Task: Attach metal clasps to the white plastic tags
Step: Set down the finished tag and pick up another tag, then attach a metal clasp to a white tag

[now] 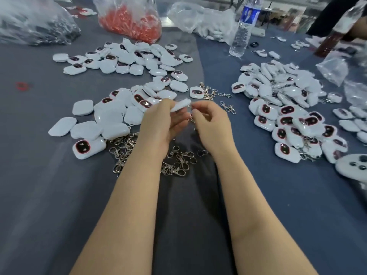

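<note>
We record the white tag (180,105) gripped by the left hand (162,124) as smeared by motion; its face and loop cannot be read. The metal clasp (192,119) hanging between the hands is small and blurred, and we cannot tell whether the right hand (212,124) pinches it. The left forearm covers part of the clasp heap (178,161). The water bottle (243,30) and the red-filled bag (129,20) are cut off by the top edge, and a round white device (351,165) by the right edge.

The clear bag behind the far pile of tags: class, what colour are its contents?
Red, showing through the clear bag in the head view.
</note>
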